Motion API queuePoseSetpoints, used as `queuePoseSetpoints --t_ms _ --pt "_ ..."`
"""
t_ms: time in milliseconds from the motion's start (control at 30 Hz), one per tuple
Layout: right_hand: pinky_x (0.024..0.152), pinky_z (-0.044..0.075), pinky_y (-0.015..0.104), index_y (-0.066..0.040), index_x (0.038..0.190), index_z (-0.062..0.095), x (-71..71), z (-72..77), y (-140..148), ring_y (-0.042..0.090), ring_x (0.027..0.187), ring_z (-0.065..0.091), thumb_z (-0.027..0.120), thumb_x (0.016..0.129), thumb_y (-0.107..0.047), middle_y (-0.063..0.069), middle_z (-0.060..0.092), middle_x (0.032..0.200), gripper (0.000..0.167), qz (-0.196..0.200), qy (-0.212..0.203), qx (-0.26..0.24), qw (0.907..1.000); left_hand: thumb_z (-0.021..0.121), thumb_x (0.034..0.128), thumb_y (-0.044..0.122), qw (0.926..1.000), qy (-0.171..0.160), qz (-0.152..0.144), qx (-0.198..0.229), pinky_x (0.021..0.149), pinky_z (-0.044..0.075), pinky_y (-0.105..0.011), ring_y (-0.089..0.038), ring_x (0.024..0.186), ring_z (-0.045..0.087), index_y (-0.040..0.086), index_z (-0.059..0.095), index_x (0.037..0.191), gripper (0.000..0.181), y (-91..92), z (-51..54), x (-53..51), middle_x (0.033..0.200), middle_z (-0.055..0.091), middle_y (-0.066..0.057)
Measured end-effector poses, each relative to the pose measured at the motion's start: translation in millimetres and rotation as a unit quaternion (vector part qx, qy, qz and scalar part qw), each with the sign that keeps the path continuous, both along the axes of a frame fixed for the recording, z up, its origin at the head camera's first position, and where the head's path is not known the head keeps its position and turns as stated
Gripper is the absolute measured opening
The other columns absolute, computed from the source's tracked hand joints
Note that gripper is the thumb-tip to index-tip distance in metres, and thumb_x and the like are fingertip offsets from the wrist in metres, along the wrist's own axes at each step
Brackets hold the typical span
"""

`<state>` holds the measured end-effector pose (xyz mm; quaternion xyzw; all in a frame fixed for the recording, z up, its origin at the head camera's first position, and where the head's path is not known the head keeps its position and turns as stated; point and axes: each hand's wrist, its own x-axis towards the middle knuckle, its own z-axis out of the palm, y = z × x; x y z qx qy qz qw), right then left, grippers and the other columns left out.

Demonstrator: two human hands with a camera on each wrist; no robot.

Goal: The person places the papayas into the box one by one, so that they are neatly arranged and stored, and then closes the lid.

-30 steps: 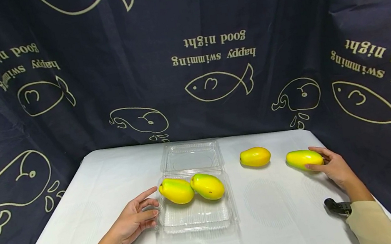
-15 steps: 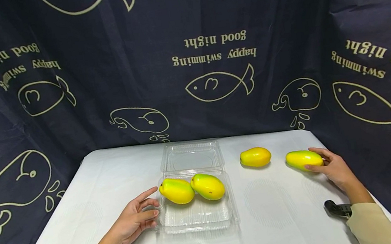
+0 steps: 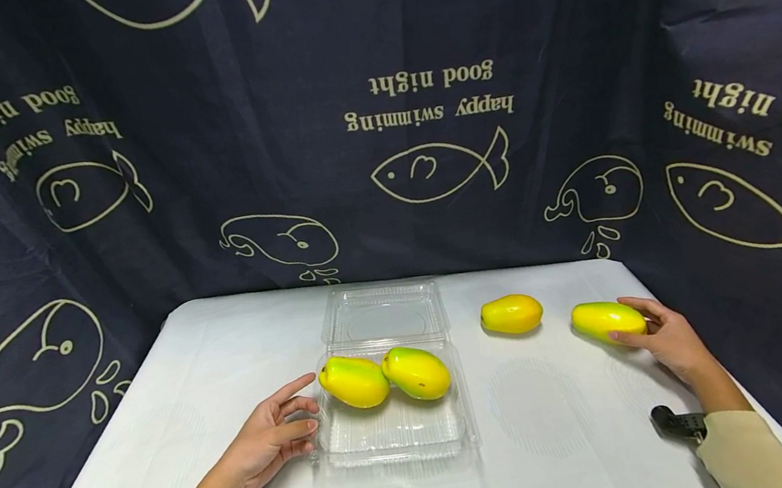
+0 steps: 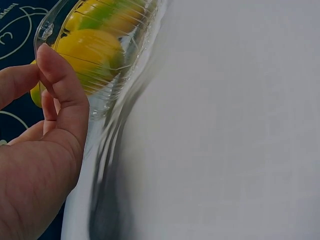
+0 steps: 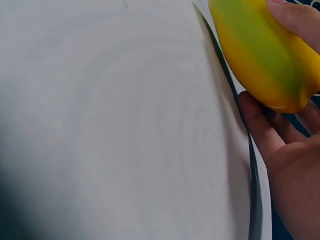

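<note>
A clear plastic clamshell box (image 3: 389, 434) lies with its lid (image 3: 386, 312) folded back. Inside it, two yellow-green papayas (image 3: 353, 382) sit side by side. My left hand (image 3: 272, 439) rests at the box's left rim, fingers relaxed and spread; in the left wrist view its fingertips touch or nearly touch the clear rim (image 4: 42, 37). At the table's right, my right hand (image 3: 670, 333) grips another papaya (image 3: 603, 319) by its right end, with the thumb (image 5: 295, 17) on one side and fingers on the other. That papaya lies on or just above the tabletop; I cannot tell which.
One more yellow-orange papaya (image 3: 511, 315) lies between the box and my right hand. A white cover (image 3: 544, 457) spreads over the table. Behind and at the sides hangs a dark blue curtain (image 3: 309, 104) with fish prints.
</note>
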<state>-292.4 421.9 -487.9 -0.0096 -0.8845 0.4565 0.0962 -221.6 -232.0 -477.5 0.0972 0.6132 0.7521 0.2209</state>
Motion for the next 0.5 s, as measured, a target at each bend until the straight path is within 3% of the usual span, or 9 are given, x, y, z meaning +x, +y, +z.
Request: queuePoseSetpoints --t_ms 100,333,500 --pt "0.079 0.045 0.002 -0.002 0.149 0.048 1.0 0.2 -0.4 -0.013 0.096 0.052 0.087 0.083 -0.030 -0.027 0.048 0.122 0.081 -0.004 0.008 0.004 0.9999 0.066 0.0957 -0.001 1.0000 -0.001 0.001 0.000 0.069 0.060 -0.021 -0.008 0.078 0.059 0.008 0.014 0.164 0.086 0.0 -0.4 -0.2 0.113 0.056 0.002" --pt "0.080 0.042 0.001 -0.003 0.147 0.050 4.0 3.2 -2.5 -0.015 0.099 0.047 0.087 0.083 -0.034 -0.009 0.052 0.132 0.081 -0.012 0.014 0.022 0.9996 0.065 0.0959 -0.002 1.0000 0.001 0.000 -0.001 0.069 0.060 -0.021 -0.008 0.079 0.059 0.008 0.014 0.164 0.085 -0.3 -0.8 -0.5 0.113 0.056 0.001" --pt "0.081 0.040 -0.001 -0.003 0.146 0.052 6.0 3.0 -2.9 -0.017 0.101 0.045 0.087 0.082 -0.034 -0.014 0.052 0.129 0.079 -0.011 0.022 0.032 0.9992 0.064 0.0962 -0.003 1.0000 0.004 -0.002 0.001 0.068 0.060 -0.021 -0.008 0.078 0.060 0.008 0.014 0.164 0.085 -0.4 -1.2 -0.7 0.113 0.056 0.001"
